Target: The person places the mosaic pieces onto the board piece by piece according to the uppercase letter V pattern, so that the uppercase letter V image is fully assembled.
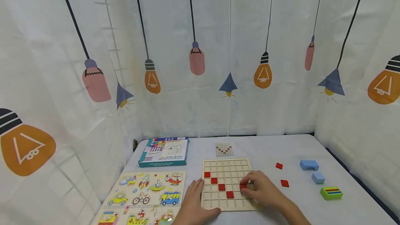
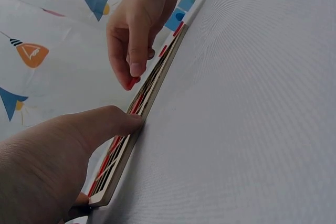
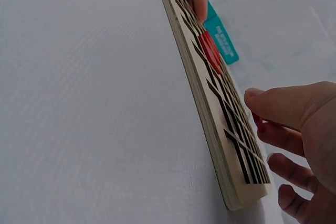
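Observation:
A wooden grid board [image 1: 215, 204] lies on the table, with several red square tiles [image 1: 221, 187] set in its cells along a downward diagonal. My left hand [image 1: 198, 204] rests at the board's near left corner, its fingers along the left side and the thumb [image 2: 118, 121] on the front edge. Between thumb and fingers, my right hand [image 1: 260, 188] pinches another red square tile [image 2: 133, 83] over the right part of the board. In the right wrist view this tile is mostly hidden by the fingers [image 3: 281, 137].
Behind the board lies a small pattern card [image 1: 224, 149]. Two loose red tiles [image 1: 284, 183], blue blocks [image 1: 309, 165] and a green striped block [image 1: 331, 193] are to the right. A picture puzzle board [image 1: 150, 206] and a flat box [image 1: 164, 152] occupy the left.

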{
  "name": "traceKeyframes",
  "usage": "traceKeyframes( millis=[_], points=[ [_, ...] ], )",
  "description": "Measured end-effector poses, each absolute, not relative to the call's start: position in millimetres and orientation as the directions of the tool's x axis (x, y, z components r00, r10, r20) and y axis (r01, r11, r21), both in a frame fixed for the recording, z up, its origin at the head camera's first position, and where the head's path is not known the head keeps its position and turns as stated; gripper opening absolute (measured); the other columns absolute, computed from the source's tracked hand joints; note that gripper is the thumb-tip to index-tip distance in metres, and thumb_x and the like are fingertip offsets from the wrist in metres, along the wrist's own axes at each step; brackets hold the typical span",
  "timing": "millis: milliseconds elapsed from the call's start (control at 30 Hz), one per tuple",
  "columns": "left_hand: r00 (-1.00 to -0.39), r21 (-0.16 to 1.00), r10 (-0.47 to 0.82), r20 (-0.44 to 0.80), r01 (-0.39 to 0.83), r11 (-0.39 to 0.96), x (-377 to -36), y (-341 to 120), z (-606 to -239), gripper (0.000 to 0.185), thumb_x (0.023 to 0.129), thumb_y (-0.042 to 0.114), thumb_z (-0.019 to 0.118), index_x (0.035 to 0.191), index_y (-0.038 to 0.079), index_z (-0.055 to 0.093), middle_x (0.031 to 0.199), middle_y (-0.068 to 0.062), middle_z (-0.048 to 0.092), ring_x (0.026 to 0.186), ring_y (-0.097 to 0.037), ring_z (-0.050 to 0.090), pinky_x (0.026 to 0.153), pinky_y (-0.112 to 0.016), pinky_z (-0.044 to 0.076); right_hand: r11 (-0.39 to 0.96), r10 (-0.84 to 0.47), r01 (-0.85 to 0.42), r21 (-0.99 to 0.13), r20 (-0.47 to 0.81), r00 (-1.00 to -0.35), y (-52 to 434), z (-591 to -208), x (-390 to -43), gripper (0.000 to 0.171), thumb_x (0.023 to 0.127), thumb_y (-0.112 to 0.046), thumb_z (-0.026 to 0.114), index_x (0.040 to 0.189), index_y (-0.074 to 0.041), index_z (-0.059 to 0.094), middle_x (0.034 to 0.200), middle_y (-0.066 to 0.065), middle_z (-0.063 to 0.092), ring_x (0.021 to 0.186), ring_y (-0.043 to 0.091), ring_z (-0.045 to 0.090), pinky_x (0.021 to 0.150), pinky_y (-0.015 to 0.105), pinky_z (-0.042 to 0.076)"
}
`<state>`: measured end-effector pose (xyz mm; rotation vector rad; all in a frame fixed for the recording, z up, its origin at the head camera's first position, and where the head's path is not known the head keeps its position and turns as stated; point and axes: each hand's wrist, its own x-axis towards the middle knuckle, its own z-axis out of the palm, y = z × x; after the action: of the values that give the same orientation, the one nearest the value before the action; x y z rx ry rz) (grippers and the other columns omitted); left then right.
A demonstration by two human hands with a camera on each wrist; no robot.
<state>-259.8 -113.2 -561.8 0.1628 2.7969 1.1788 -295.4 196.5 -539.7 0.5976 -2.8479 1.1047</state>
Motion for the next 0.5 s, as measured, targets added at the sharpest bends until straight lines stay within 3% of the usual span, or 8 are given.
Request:
traceKeyframes(
  millis=[167, 500],
  points=[
    [-0.989, 0.722, 0.131, -0.064, 0.045, 0.69, -259.6, -113.0, -561.6, 0.125, 0.073, 0.074, 0.091, 0.17, 0.01, 0.043, 0.177, -0.012, 0.041, 0.168, -0.048, 0.025, 0.129, -0.082, 0.028, 0.668, -0.339, -0.345, -0.659, 0.143, -0.93, 187.8, -542.5, -300.3, 0.017, 0.095, -0.041, 0.089, 0.11, -0.036, 0.082, 0.112, -0.02, 0.069, 0.11, 0.013, 0.054, 0.093, 0.027, 0.055],
    [-0.989, 0.715, 0.136, -0.063, 0.05, 0.697, -259.3, -112.7, -559.2, 0.124, 0.074, 0.073, 0.091, 0.17, 0.01, 0.043, 0.178, -0.013, 0.04, 0.168, -0.049, 0.024, 0.128, -0.083, 0.028, 0.637, -0.359, -0.371, -0.676, 0.166, -0.918, 180.0, -550.2, -308.0, 0.012, 0.098, -0.039, 0.087, 0.109, -0.037, 0.081, 0.111, -0.019, 0.068, 0.107, 0.012, 0.052, 0.088, 0.026, 0.051]
  ],
)
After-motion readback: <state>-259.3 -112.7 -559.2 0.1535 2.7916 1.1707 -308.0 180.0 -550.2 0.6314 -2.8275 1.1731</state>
